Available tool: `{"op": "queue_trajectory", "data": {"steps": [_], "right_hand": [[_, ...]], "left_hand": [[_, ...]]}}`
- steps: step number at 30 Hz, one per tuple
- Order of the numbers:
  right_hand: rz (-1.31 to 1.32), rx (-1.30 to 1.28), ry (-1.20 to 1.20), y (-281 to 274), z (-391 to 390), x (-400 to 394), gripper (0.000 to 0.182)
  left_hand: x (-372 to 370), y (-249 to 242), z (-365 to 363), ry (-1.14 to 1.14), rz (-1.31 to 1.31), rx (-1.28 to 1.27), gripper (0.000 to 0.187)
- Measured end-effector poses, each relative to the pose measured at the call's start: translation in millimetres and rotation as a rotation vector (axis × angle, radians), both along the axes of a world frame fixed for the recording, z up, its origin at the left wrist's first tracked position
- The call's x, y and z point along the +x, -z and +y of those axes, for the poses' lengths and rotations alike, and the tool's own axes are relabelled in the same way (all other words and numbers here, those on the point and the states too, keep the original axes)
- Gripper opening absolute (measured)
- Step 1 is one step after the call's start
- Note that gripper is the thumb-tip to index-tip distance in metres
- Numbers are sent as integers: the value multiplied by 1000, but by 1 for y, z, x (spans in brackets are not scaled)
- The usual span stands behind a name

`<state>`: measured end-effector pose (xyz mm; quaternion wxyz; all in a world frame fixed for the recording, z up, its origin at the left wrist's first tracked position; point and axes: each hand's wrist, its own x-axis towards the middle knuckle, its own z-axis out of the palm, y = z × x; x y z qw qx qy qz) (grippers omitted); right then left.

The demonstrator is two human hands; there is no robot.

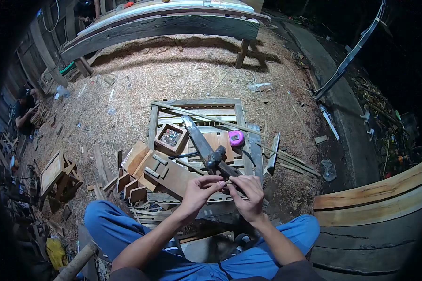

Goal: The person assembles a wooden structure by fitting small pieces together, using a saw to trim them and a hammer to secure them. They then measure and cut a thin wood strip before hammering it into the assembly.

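Hands: left hand (198,192) and right hand (248,194) meet fingertip to fingertip over the lap, both pinched on a small thin piece (226,183) too small to identify.
Hammer: hammer (215,157) lies just beyond the fingers on a long plank (197,136).
Pallet: slatted wooden pallet (157,114) carries the plank, a small wooden box (171,139) and a pink tape measure (236,137).
Ground: sawdust (173,70) all around.
Legs: blue trousers (112,225).

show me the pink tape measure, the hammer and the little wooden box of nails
pink tape measure (236,137), head view, on the middle of its round case
hammer (215,157), head view, on its dark head
wooden box (162,141), head view, on its left wall
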<state>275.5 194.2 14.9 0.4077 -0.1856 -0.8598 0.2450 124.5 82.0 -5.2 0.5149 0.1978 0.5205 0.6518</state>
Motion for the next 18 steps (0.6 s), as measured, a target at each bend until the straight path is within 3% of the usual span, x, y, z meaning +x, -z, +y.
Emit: {"op": "queue_trajectory", "data": {"steps": [11, 18], "right_hand": [[21, 65, -62, 1, 1, -3, 26], [31, -180, -28, 6, -1, -4, 23]], "left_hand": [[4, 5, -4, -114, 27, -55, 24], [5, 8, -4, -160, 50, 34, 21]]}}
